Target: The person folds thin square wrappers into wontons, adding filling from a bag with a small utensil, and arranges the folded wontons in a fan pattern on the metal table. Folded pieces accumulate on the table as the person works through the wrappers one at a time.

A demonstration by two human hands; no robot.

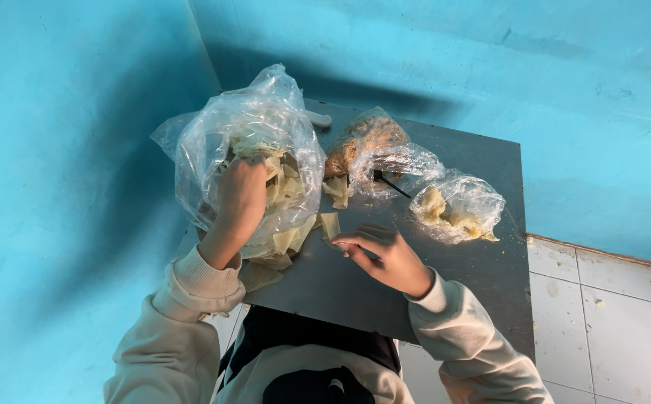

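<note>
Three clear plastic bags (250, 142); one grey table (482, 277); two hands (385, 254); many pale yellow squares (330, 224).

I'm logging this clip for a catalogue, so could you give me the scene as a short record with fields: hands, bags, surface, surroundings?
left hand: left hand reaches into the large clear bag, among pale yellow square sheets
right hand: right hand rests on the table, fingers curled, by a loose sheet
other bags: bag of brown crumbly filling; small clear bag of pale lumps
surface: dark grey table
surroundings: turquoise wall, white tiled floor
</note>
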